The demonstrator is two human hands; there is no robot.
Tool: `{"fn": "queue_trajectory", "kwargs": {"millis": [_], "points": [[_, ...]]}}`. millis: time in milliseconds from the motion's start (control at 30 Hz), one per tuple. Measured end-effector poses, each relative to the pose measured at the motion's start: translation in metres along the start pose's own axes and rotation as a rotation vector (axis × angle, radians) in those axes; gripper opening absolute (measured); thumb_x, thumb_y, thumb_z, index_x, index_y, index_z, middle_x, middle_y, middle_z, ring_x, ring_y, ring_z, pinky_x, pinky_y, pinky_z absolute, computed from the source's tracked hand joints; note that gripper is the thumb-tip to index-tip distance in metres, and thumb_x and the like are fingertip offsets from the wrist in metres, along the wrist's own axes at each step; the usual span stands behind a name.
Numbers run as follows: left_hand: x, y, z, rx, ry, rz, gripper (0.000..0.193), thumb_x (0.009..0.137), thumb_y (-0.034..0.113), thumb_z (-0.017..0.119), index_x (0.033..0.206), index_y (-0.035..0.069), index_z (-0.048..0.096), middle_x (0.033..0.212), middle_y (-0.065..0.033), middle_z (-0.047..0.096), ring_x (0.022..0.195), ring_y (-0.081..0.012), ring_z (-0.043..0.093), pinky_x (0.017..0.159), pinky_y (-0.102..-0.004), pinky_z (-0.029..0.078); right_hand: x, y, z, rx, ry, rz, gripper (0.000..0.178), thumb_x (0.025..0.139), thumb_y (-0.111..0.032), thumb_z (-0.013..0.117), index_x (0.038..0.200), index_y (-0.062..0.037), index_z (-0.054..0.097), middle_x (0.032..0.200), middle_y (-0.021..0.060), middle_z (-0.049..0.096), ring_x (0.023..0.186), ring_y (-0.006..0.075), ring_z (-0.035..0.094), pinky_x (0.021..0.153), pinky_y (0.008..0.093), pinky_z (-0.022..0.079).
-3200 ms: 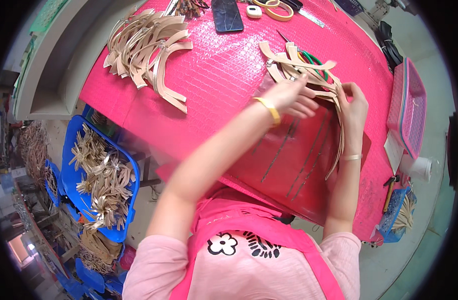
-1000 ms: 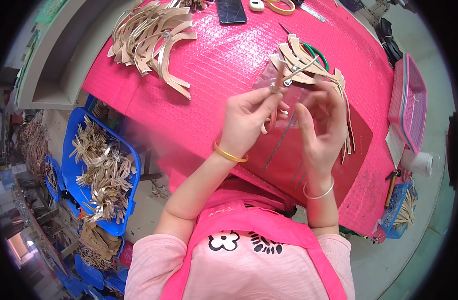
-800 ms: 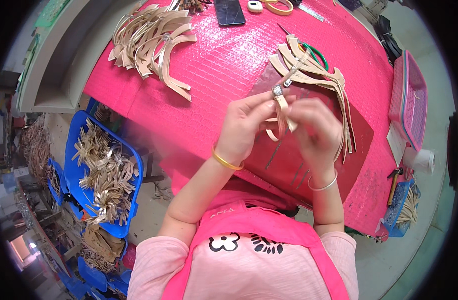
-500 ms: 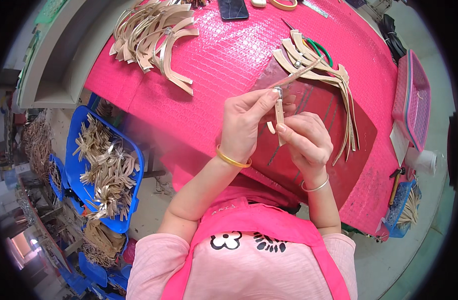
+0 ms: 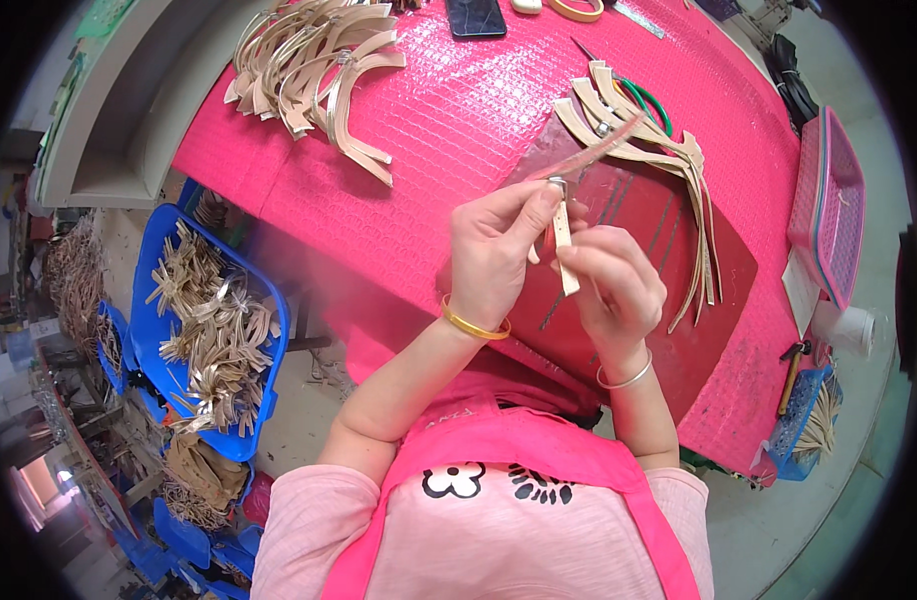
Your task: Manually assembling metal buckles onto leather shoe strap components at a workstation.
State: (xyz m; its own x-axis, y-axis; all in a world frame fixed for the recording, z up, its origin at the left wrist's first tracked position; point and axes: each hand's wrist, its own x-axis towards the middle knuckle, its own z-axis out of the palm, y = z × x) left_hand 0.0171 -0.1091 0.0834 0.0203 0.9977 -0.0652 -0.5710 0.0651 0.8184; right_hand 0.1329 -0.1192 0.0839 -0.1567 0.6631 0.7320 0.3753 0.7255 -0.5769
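A beige leather strap (image 5: 565,240) with a small metal buckle (image 5: 558,184) is held up over the dark red mat. My left hand (image 5: 499,238) pinches it just by the buckle, thumb on top. One length of the strap slants up and right from the buckle; a punched end hangs down between my hands. My right hand (image 5: 619,280) has its thumb and finger closed at the edge of that hanging end; its other fingers are curled. Beyond my hands, a bunch of beige straps (image 5: 694,160) lies across the mat, beside green-handled scissors (image 5: 651,100).
A big pile of beige straps (image 5: 314,65) lies at the far left of the pink-covered table (image 5: 449,130). A blue basket (image 5: 271,385) full of straps stands left, below table height. Pink baskets (image 5: 829,200) and a hammer (image 5: 794,375) are at the right. A phone (image 5: 476,17) lies far back.
The strap's lower end has turned so its punched face shows, hanging slightly further right. My right thumb and finger have shifted a little along it. My left hand keeps its pinch by the buckle.
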Motion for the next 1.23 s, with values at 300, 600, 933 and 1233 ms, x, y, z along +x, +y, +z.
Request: {"fn": "queue_trajectory", "kwargs": {"millis": [300, 600, 933, 1233], "points": [[-0.001, 0.010, -0.019, 0.671, -0.189, 0.371, 0.018, 0.077, 0.003, 0.056, 0.093, -0.006, 0.055, 0.067, -0.0048, 0.053, 0.055, -0.0093, 0.046, 0.049, -0.0205, 0.036, 0.020, -0.007, 0.003, 0.679, 0.212, 0.784, 0.005, 0.079, -0.005, 0.056, 0.076, -0.0010, 0.054, 0.066, 0.0043, 0.056, 0.047, 0.0057, 0.047, 0.041, 0.0173, 0.037], [0.003, 0.019, -0.011, 0.740, -0.122, 0.222, 0.029, 0.072, -0.006, 0.056, 0.100, 0.001, 0.053, 0.072, -0.0082, 0.061, 0.068, -0.0121, 0.060, 0.061, -0.0224, 0.047, 0.013, -0.009, 0.008, 1.311, 0.185, 1.140, 0.017, 0.081, -0.015, 0.055, 0.069, -0.0102, 0.044, 0.055, -0.0037, 0.041, 0.038, 0.0030, 0.028, 0.037, 0.0185, 0.020], [0.006, -0.004, -0.010, 1.021, -0.100, 0.601, 0.015, 0.067, -0.002, 0.061, 0.082, -0.001, 0.059, 0.068, -0.0111, 0.060, 0.058, -0.0178, 0.059, 0.052, -0.0256, 0.045, -0.002, 0.002, 0.006, 1.187, 0.257, 1.160, 0.021, 0.079, -0.010, 0.054, 0.063, -0.0114, 0.040, 0.055, -0.0063, 0.036, 0.042, 0.0017, 0.023, 0.040, 0.0176, 0.018], [0.009, 0.000, -0.010, 1.097, -0.147, 0.730, 0.016, 0.069, 0.003, 0.061, 0.084, 0.002, 0.057, 0.071, -0.0114, 0.058, 0.060, -0.0231, 0.058, 0.052, -0.0286, 0.045, 0.007, 0.010, 0.004, 0.829, 0.125, 1.002, 0.013, 0.079, -0.014, 0.057, 0.070, -0.0077, 0.049, 0.064, -0.0022, 0.050, 0.055, 0.0042, 0.043, 0.052, 0.0161, 0.032]]}}
